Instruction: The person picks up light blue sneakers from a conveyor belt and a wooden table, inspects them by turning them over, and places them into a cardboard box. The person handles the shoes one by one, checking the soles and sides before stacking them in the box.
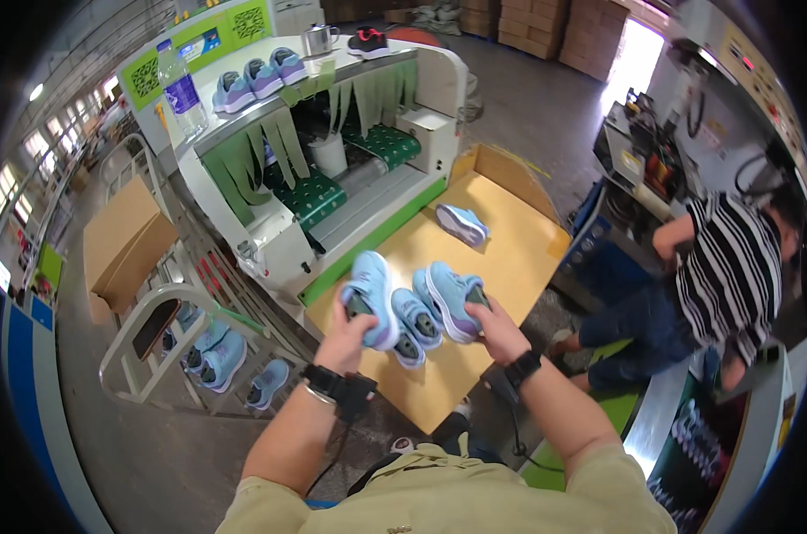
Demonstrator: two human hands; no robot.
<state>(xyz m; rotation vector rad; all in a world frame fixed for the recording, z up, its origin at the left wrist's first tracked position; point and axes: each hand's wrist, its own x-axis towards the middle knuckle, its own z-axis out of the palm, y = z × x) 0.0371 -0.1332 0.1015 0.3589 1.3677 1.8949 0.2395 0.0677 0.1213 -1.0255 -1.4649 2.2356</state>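
Note:
My left hand (344, 339) is closed around the heel end of a light blue sneaker (374, 287), lifted with its pale sole turned to the right. Another blue sneaker with a purple patch (450, 300) is gripped at its dark opening by my right hand (500, 333). Between the two, a blue sneaker (414, 313) and a lower one (409, 350) appear over the tan board table (501, 262), partly overlapped; whether they rest on it I cannot tell. One more sneaker (462, 225) lies on its side farther back on the board.
Behind the board stands a white conveyor machine (368, 227) with green strip curtains; sneakers, a bottle (181, 93) and a metal mug (319, 39) sit on top. A metal rack (154, 356) with sneakers is at left. A person in a striped shirt (728, 267) bends at right.

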